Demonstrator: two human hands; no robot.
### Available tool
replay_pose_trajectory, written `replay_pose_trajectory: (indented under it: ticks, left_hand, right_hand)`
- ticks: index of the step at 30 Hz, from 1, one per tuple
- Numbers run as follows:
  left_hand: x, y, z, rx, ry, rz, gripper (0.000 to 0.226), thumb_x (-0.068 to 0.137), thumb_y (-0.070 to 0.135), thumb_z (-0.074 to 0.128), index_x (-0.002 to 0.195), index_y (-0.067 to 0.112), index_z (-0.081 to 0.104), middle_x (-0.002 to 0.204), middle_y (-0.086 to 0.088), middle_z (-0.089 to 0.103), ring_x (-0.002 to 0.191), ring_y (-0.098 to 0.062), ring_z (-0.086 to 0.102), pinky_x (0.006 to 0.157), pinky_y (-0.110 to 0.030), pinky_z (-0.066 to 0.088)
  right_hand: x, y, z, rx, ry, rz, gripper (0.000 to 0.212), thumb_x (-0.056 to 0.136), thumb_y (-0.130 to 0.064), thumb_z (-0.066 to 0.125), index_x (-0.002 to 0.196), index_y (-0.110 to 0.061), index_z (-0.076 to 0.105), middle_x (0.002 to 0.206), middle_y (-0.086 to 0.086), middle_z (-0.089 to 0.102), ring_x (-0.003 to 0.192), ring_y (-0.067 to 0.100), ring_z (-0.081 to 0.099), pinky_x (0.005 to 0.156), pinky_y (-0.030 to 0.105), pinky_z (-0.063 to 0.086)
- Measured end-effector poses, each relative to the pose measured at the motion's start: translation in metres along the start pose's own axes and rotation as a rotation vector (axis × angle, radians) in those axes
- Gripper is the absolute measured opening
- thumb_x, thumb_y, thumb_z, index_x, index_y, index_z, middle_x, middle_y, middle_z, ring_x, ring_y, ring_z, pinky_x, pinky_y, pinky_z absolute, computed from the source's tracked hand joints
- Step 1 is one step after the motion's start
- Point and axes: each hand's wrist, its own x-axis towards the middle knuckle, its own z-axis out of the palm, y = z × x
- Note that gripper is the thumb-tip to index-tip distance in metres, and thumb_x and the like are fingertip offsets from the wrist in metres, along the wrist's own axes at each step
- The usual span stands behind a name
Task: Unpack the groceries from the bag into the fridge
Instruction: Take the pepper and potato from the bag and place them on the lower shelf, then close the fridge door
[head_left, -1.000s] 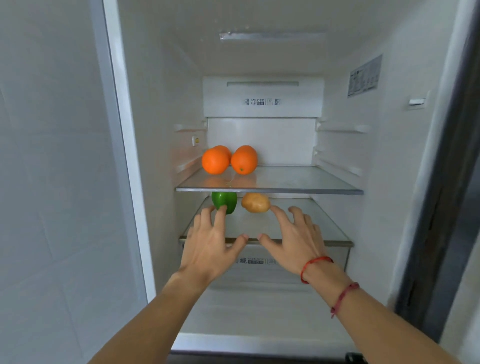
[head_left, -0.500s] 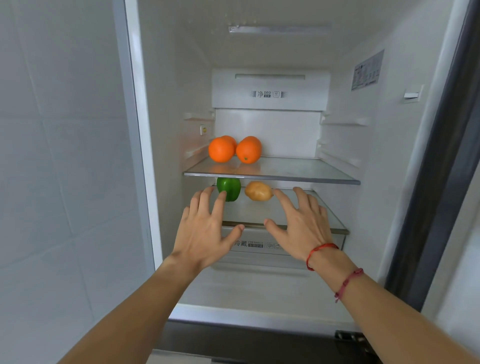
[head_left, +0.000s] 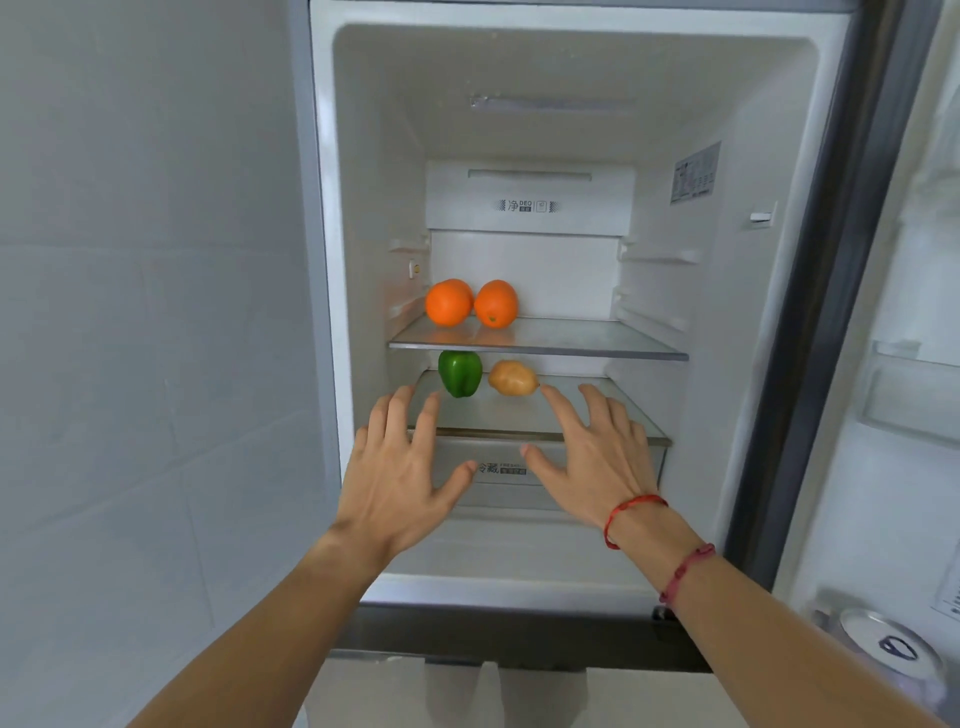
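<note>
Hands (head_left: 498, 467) spread, empty, before lower shelf (head_left: 540, 439) edge.

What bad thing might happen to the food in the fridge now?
The two oranges are round and sit loose on the glass upper shelf; a bump might send them rolling toward its front edge. On the lower shelf, the potato lies close to the right hand, whose open fingers could knock it. The green pepper stands upright near the left hand, so a brush might tip it.
</note>
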Motion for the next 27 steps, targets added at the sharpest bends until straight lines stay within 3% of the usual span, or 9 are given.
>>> replay_pose_trajectory:
  ticks: [7, 13, 21, 27]
  left_hand:
    - [-0.058, -0.022, -0.045, -0.009, -0.011, 0.047, 0.076, 0.086, 0.062, 0.046, 0.14, 0.009, 0.043, 0.144, -0.018, 0.039, 0.13, -0.035, 0.038, 0.098, -0.047, 0.043]
    - [-0.101, -0.019, -0.078, -0.055, -0.029, 0.054, 0.077, 0.086, 0.066, 0.04, 0.142, 0.014, 0.041, 0.146, -0.015, 0.039, 0.132, -0.033, 0.04, 0.101, -0.046, 0.042]
    - [-0.122, 0.009, -0.099, -0.062, -0.053, 0.072, 0.082, 0.085, 0.069, 0.035, 0.144, 0.011, 0.042, 0.148, -0.017, 0.04, 0.134, -0.035, 0.039, 0.105, -0.049, 0.04]
    - [-0.122, 0.053, -0.101, -0.101, -0.063, 0.139, 0.078, 0.085, 0.066, 0.036, 0.139, 0.01, 0.045, 0.143, -0.016, 0.045, 0.129, -0.035, 0.044, 0.1, -0.05, 0.044]
  right_hand:
    - [-0.06, -0.036, -0.036, -0.03, 0.01, 0.063, 0.069, 0.089, -0.064, 0.043, 0.149, -0.035, 0.026, 0.15, 0.014, 0.034, 0.13, 0.034, 0.036, 0.101, 0.048, 0.035]
    - [-0.112, -0.048, -0.074, -0.058, 0.016, 0.104, 0.071, 0.088, -0.062, 0.045, 0.15, -0.032, 0.027, 0.148, 0.014, 0.036, 0.129, 0.034, 0.038, 0.102, 0.049, 0.037]
    - [-0.154, -0.035, -0.11, -0.09, 0.028, 0.153, 0.075, 0.081, -0.065, 0.034, 0.148, -0.03, 0.033, 0.144, 0.013, 0.042, 0.125, 0.035, 0.043, 0.099, 0.049, 0.039]
    - [-0.175, -0.005, -0.132, -0.093, 0.048, 0.187, 0.073, 0.087, -0.061, 0.044, 0.151, -0.031, 0.028, 0.147, 0.013, 0.038, 0.128, 0.033, 0.04, 0.1, 0.047, 0.037]
